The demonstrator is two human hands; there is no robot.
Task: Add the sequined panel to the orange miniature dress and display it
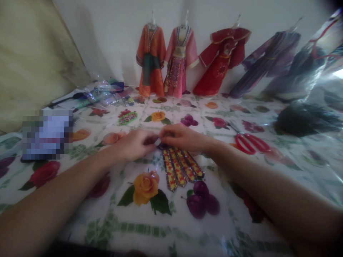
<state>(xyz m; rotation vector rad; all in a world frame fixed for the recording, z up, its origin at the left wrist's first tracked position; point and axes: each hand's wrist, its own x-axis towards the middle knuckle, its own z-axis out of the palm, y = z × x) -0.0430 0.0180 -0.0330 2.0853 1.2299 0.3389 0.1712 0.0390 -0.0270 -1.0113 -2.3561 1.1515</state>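
I hold at its top end a bundle of four flat, yellow-and-red patterned cloth strips with dark, glittering edges. It lies in front of me on the white plastic tablecloth printed with flowers and fruits, and the pointed lower ends spread out like a fan towards me. The thumb and fingers of my right hand are pressed together over the dark top. The fingers of my left hand are bent and come near to the same place, beside a small pale scrap, but blur hides the tips, so I cannot tell if they pinch something or what the scrap is.

In my judgement, the first danger is in this narrow place: if my right grip becomes loose, the strips could turn and lose their order, because their lower ends lie free. Pulling too strongly could loosen the glittering trim. My own fingers cover the work, so a crooked join could easily escape my eye.

The scissors with red handles lie near my right forearm; a careless elbow could push them. The shallow green dish of tiny coloured beads stands beyond my left hand, and a quick reach over it could spill them.
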